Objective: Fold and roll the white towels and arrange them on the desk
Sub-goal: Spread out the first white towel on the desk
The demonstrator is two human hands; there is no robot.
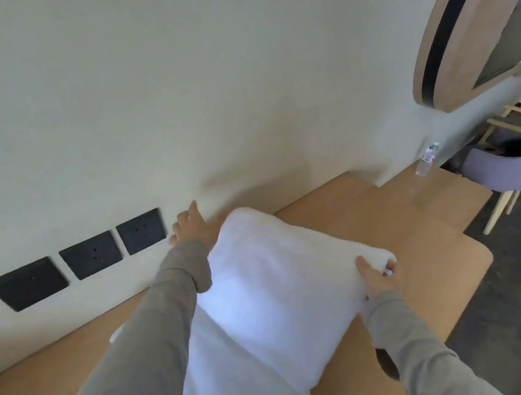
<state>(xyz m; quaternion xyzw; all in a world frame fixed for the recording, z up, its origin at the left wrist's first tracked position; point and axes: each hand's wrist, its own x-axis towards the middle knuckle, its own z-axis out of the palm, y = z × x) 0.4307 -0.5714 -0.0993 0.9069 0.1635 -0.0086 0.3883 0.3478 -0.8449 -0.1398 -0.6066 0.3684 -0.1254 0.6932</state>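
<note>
Head view: a white towel (270, 300) lies folded on the wooden desk (436, 253), running from near left to far. The right hand (379, 277) grasps its right corner, thumb on top. Farther off, the left hand (189, 225) is released, fingers stretched, at the towel's far left corner by the wall. A water bottle (426, 161) stands far right.

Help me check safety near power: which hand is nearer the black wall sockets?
Left. The left hand lies open beside the rightmost of the black wall sockets; the right hand grips a corner of the white towel, far off to their right.
</note>
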